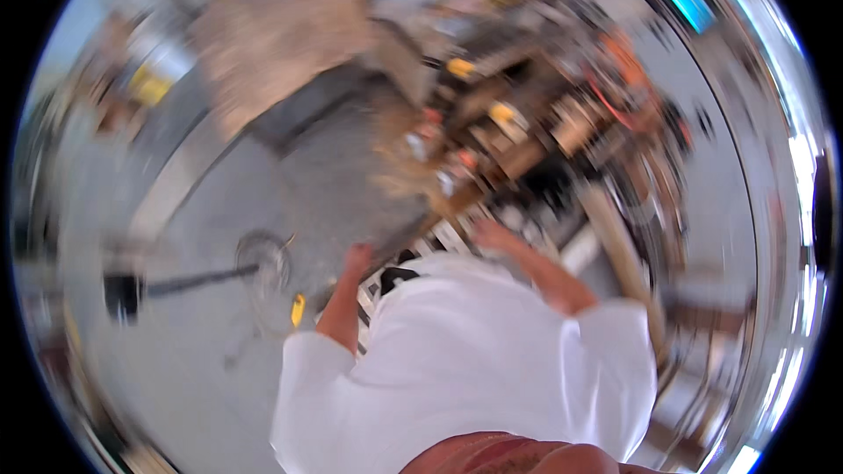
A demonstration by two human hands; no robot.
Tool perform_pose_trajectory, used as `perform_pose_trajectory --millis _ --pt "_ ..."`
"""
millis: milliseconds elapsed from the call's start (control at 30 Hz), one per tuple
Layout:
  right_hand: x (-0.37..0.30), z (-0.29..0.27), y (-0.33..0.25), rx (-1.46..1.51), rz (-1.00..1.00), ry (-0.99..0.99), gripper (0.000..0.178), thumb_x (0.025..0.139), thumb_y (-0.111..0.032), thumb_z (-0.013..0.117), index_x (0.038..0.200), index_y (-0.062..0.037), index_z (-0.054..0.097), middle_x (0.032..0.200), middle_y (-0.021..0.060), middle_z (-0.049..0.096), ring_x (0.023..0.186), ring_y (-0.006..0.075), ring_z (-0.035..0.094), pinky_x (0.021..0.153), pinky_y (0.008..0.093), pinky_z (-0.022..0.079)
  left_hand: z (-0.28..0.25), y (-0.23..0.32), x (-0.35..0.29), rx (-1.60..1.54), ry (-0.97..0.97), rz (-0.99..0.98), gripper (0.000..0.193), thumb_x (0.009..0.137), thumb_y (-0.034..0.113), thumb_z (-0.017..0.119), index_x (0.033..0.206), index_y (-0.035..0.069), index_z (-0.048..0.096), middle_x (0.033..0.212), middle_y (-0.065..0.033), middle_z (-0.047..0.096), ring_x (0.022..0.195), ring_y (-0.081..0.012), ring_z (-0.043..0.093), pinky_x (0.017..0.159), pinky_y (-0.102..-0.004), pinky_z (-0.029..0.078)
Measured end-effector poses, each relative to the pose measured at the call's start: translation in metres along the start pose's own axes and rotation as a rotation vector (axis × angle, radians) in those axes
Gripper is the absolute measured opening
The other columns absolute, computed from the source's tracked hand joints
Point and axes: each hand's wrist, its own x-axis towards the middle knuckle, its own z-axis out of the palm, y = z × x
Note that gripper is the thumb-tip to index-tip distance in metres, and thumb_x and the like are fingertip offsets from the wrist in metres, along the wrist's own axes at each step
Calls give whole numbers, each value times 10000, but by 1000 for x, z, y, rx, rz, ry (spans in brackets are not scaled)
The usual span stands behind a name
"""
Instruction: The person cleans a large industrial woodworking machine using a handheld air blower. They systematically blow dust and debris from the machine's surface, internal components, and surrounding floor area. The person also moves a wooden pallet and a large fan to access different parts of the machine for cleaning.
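Motion smears the whole head view. My left hand (359,254) is just left of a dark board-like edge (407,236); I cannot make out whether it touches it. Farther right, my right hand (492,233) is by the near end of a cluttered wooden workbench (455,199). The fingers of both hands are too blurred to read, and nothing can be made out in either. Below and between the hands shows something with black and white stripes (446,235), partly hidden by my white shirt.
Tools, wood pieces and yellow items (507,118) crowd the bench. A large plywood panel (272,31) stands at the far left. On the grey floor (198,369) are a round-based stand with a dark pole (204,280) and a yellow object (298,309). Long boards (622,250) lie right.
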Motion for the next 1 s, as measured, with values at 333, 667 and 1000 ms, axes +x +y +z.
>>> perform_pose_trajectory --millis 333,667,1000 --pt "-109 -17 87 291 421 423 273 750 -299 570 802 -38 630 783 165 642 738 283 633 653 406 497 -5 -2 -5 876 -518 494 142 760 216 568 810 85 590 814 -101 644 753 -287 626 643 -454 479" --pt "-183 134 248 348 714 295 310 712 -251 595 903 -10 634 941 211 637 901 362 609 797 420 487 35 132 36 410 -540 586 177 856 252 521 851 87 587 796 -44 630 726 -200 625 603 -375 489" --pt "-130 16 370 181 588 851 591 732 -186 657 1253 -46 416 1268 197 433 1155 367 442 939 455 391 160 214 -111 266 -471 -156 287 853 258 549 1004 20 610 843 -53 641 715 -127 609 581 -259 495"
